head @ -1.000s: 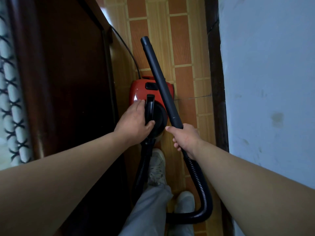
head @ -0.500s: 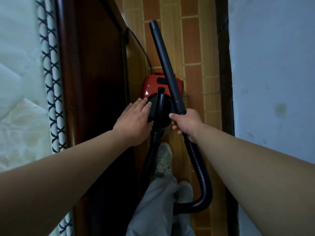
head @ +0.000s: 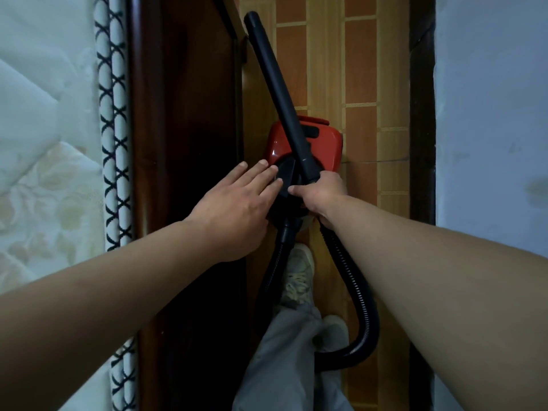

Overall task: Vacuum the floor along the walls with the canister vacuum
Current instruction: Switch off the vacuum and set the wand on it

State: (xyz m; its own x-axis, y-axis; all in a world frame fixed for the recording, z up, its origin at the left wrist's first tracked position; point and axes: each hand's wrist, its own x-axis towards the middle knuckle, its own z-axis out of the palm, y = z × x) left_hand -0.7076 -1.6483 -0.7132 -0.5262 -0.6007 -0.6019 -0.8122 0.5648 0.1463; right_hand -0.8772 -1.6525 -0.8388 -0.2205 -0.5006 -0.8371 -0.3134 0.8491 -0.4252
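Note:
A red canister vacuum (head: 323, 146) stands on the tiled floor (head: 360, 69) in a narrow strip between a bed frame and a wall. Its black wand (head: 277, 81) slants up and to the left, its tip near the bed frame. My right hand (head: 321, 192) grips the wand's lower end, where the ribbed black hose (head: 360, 295) begins; the hose loops down and back to the canister's front. My left hand (head: 237, 203) is flat with straight fingers, their tips at the canister's black handle (head: 286, 176).
A dark wooden bed frame (head: 184, 114) with a quilted mattress (head: 44, 114) runs along the left. A pale wall (head: 489, 114) with a dark skirting board (head: 421, 114) runs along the right. My grey trouser leg (head: 284, 351) and pale shoes (head: 298, 280) stand behind the canister.
My left hand has let go of the canister's handle and opened flat. The wand has swung left towards the bed frame, and the view has shifted left, showing more mattress.

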